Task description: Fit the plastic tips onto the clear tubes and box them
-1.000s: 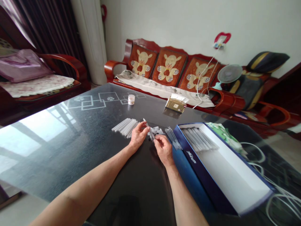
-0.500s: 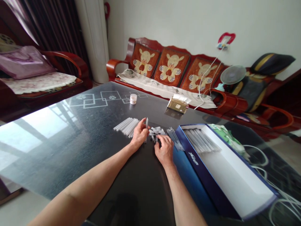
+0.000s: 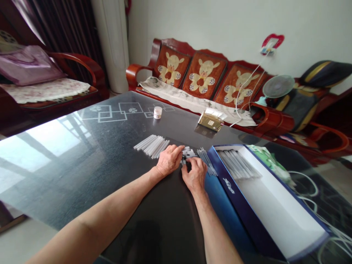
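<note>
My left hand (image 3: 169,160) is closed around a clear pen barrel, now mostly hidden by its fingers. Close beside it, my right hand (image 3: 195,173) curls thumb and fingertips together at the near side of the small-parts pile; whatever it pinches is too small to make out. The pile of short white and black pieces (image 3: 189,151), which look like pen caps, lies just beyond both hands. To the left is a row of translucent pen barrels (image 3: 151,145). Thin pen refills (image 3: 206,160) lie right of my right hand.
A long blue box (image 3: 277,220) with a white inside stands at the right, holding a row of finished-looking pens (image 3: 239,164). Beyond it are a green packet (image 3: 268,160) and white cables (image 3: 308,179). A tissue pack (image 3: 210,121) and small white tub (image 3: 157,113) stand farther back.
My left hand has moved right and tipped down, bringing the upright pen barrel toward the small pieces and my right hand. My right hand stays nearly in place, its fingers drawn closer together.
</note>
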{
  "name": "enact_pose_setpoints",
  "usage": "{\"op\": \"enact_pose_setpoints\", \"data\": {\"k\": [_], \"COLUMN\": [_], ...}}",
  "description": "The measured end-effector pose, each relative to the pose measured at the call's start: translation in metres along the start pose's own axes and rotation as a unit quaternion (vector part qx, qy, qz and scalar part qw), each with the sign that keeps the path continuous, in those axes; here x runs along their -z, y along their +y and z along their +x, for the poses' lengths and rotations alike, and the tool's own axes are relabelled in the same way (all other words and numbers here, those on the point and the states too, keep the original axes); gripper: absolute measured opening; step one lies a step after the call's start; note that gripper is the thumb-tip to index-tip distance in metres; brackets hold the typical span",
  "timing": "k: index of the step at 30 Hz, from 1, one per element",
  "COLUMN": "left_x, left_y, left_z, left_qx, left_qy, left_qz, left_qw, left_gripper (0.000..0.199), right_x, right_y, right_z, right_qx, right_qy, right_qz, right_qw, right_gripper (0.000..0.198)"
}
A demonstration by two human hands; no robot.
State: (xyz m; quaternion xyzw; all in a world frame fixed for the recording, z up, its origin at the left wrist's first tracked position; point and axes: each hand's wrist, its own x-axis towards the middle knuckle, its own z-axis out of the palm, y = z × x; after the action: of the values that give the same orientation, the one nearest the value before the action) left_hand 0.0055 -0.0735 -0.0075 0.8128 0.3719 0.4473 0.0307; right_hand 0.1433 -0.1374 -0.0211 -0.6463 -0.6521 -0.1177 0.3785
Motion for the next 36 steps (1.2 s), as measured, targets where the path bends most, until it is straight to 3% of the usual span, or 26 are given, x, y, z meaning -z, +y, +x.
{"op": "enact_pose_setpoints", "data": {"k": [9,15,21,28,36], "left_x": [-0.005,-0.01,-0.004,-0.004,-0.002], "left_y": [-0.003,-0.005,-0.001,-0.001,-0.002], "left_z": [0.001,-0.001,0.001,0.001,0.0], "left_qx": [-0.003,-0.02,-0.038,-0.056,-0.083], "left_qy": [-0.036,-0.06,-0.121,-0.132,-0.154], "left_qz": [0.061,0.067,0.067,0.05,0.033], "left_qw": [0.997,0.996,0.99,0.988,0.984], "left_gripper": [0.032,0.033,0.034,0.033,0.032], "right_x": [0.0,-0.004,-0.005,-0.004,-0.001], "right_y": [-0.002,0.008,0.016,0.017,0.015], "right_z": [-0.001,0.001,0.002,0.002,0.003], "right_qx": [-0.013,-0.064,-0.121,-0.164,-0.162], "right_qy": [-0.015,0.072,0.109,0.097,0.081], "right_qz": [-0.031,0.068,0.15,0.208,0.229], "right_qw": [0.999,0.993,0.975,0.959,0.956], "right_gripper": [0.003,0.011,0.019,0.024,0.024]}}
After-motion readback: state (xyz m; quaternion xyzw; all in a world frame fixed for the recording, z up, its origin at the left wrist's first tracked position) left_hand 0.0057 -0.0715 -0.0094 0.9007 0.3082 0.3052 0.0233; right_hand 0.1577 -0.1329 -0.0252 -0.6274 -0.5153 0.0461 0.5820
